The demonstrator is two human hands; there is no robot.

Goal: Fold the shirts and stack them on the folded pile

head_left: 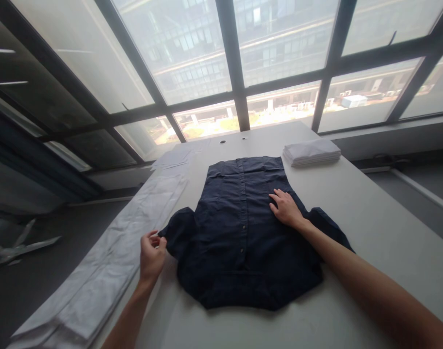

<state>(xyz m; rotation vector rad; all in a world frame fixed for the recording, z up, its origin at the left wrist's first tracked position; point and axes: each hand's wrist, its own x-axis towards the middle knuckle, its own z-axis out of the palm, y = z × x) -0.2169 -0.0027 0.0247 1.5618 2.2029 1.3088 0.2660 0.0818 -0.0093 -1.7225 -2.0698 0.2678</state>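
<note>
A dark navy button shirt (pixel 221 208) lies spread on the white table (pixel 374 291), its button strip running down the middle and its hem toward the windows. On the left, my left hand (pixel 153 252) pinches the end of the shirt's left sleeve between thumb and fingers, at the table's left side. My right hand (pixel 286 207) rests flat on the right part of the shirt's body, fingers spread. Beyond my right forearm the other sleeve sticks out to the right, partly covered by the arm.
A stack of folded white cloth (pixel 311 153) sits at the far right of the table. Long white garments (pixel 108 252) lie along the left edge, with white sheets (pixel 173 157) farther up. Large windows (pixel 279 43) rise behind the table. A grey chair base (pixel 24 242) stands on the floor at left.
</note>
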